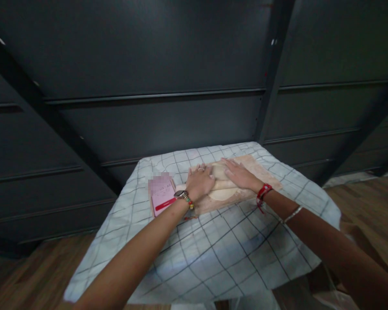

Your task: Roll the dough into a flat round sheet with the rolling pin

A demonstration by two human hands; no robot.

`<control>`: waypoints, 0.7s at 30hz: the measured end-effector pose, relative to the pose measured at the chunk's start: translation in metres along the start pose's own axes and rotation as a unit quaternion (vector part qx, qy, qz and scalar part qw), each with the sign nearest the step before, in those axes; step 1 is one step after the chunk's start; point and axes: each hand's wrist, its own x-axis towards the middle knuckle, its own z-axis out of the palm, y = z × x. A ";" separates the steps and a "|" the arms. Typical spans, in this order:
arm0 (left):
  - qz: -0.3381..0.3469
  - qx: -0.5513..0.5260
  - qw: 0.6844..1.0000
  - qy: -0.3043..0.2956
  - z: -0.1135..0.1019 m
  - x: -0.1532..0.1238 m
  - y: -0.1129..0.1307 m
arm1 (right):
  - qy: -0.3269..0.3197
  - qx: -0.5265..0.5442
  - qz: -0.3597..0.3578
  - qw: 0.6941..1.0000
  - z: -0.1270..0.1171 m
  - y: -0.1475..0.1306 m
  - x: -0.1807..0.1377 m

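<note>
A pale rolling pin [223, 185] lies crosswise over a round, flattened sheet of dough [220, 196], which shows both in front of and behind the pin. My left hand [201, 181] rests palm down over the pin's left part, fingers stretched forward, with a ring, a watch and beads on that arm. On the right part of the pin, my right hand [242, 174] lies flat with its fingers extended, a red bracelet at the wrist. Both palms hide the pin's ends. Under the dough is a floury, tan board or mat [267, 175].
A pink notepad [163, 190] with handwriting, partly pixelated, lies left of my left hand; a red pen-like strip [164, 205] crosses it. A white checked cloth [210, 254] covers the table. Dark panels [168, 125] stand behind it. Wooden floor [358, 202] shows at both sides.
</note>
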 end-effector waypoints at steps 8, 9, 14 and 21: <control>0.003 -0.007 0.999 -0.037 -0.005 -0.009 0.005 | -0.054 0.004 -0.008 0.999 -0.001 0.001 -0.001; 0.013 -0.008 0.999 -0.039 -0.006 -0.013 0.007 | -0.073 0.005 -0.009 0.997 -0.001 0.000 -0.004; -0.024 -0.025 0.999 -0.040 -0.008 -0.009 0.009 | -0.069 0.001 0.021 0.997 -0.007 -0.003 0.002; 0.047 -0.017 0.998 -0.035 -0.003 -0.024 0.011 | -0.102 -0.007 -0.029 0.994 -0.002 0.001 -0.008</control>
